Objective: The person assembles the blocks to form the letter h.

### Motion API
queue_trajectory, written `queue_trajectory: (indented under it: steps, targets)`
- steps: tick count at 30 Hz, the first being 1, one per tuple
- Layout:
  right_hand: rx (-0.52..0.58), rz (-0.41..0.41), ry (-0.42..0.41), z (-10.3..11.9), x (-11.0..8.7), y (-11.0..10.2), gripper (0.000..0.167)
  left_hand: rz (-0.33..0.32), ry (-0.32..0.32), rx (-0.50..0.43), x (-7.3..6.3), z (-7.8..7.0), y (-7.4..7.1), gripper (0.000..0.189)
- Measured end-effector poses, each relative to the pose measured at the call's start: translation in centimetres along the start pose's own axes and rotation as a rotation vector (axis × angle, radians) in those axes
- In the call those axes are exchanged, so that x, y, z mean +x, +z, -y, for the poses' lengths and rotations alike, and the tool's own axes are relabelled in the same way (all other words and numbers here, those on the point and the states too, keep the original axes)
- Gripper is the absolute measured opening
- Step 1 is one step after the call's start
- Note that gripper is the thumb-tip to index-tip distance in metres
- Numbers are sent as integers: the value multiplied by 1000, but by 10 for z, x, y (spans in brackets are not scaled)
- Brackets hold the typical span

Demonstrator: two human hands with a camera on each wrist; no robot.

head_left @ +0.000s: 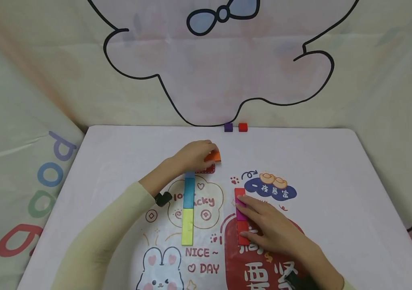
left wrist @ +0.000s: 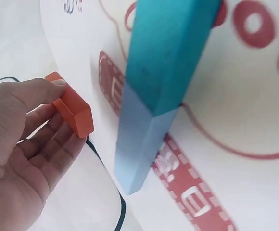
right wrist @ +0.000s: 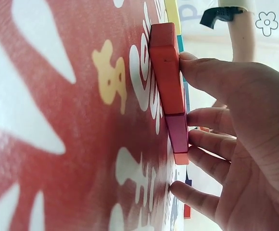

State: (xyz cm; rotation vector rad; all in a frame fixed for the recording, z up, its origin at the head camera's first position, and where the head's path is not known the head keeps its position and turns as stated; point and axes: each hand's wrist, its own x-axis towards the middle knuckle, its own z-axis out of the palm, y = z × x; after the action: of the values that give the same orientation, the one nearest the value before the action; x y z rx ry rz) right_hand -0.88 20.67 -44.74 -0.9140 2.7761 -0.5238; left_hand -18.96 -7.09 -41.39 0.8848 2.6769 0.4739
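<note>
The left hand (head_left: pixel 196 155) pinches an orange block (head_left: pixel 214 157) between thumb and fingers. At its eight o'clock lies a light-blue block (head_left: pixel 190 175), adjoining a teal block (head_left: pixel 189 192), then a yellow block (head_left: pixel 187 226). At five o'clock, the right hand (head_left: pixel 271 225), fingers extended, touches a red-and-magenta row (head_left: pixel 240 216). Squaring the orange block, with light right-hand pressure, should help keep edges true.

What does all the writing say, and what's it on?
"NICE ~ DAY": white tabletop.
"ucky": tabletop too; the teal block covers part before it.
"一夜暴富": blue cloud.
"o": left cloth, sideways; its other letters are unclear.
Red panel: big characters partly covered, not fully readable.
Red strip: too blurred or covered to read.
</note>
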Motion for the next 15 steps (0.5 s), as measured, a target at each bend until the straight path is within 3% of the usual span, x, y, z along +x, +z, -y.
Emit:
queue_trajectory:
  steps: [8,15]
  targets:
    - [-5,0,3,1,1,0,90,27,15,-9,-21,-1,12,41]
    - [-12,-1,-3,1,1,-1,87,42,31,-28,-28,-5,20,40]
